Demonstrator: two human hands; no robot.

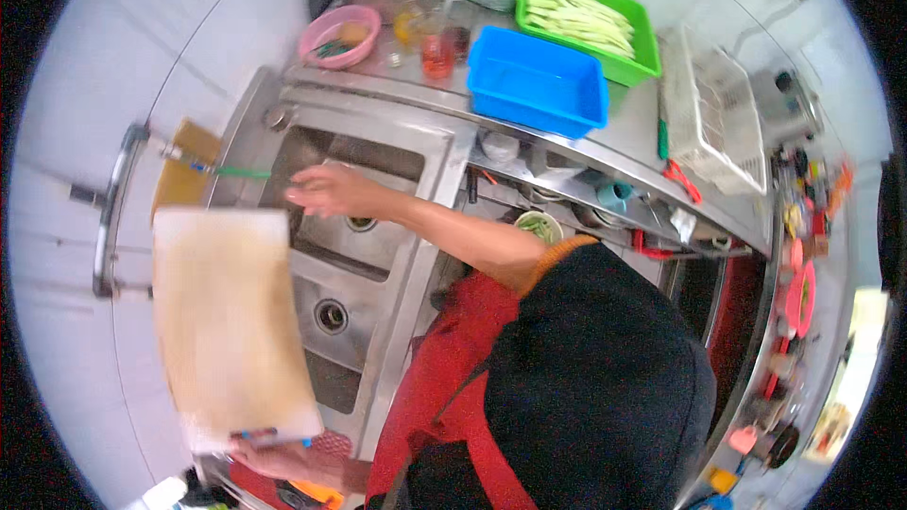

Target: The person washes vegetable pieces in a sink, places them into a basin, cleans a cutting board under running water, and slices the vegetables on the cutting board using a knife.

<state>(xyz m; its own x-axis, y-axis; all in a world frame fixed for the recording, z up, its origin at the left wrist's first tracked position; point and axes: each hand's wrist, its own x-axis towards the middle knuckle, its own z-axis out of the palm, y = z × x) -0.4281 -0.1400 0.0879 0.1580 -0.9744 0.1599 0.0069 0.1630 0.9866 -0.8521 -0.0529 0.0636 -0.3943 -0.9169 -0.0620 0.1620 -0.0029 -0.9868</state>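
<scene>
My right hand (326, 190) is over the upper basin of the steel double sink (439, 188), blurred, fingers loosely spread and nothing seen in them. Just beyond its fingertips ends a thin green hose (244, 173), which leads to a tap (172, 151) at the wall. A large white, brown-stained cutting board (227, 319) stretches along the sink's wall side. My left hand (273, 459) grips its lower end, partly hidden by it. By that end is a small dark, red and blue object (254, 433), too blurred to name.
Beside the sink, a steel counter holds a pink basin (341, 37), a blue tub (536, 83), a green tub (641, 49) of pale cut vegetables and a white plastic crate (716, 113). Red-handled scissors (682, 183) lie near its edge. A metal rail (117, 212) juts from the wall.
</scene>
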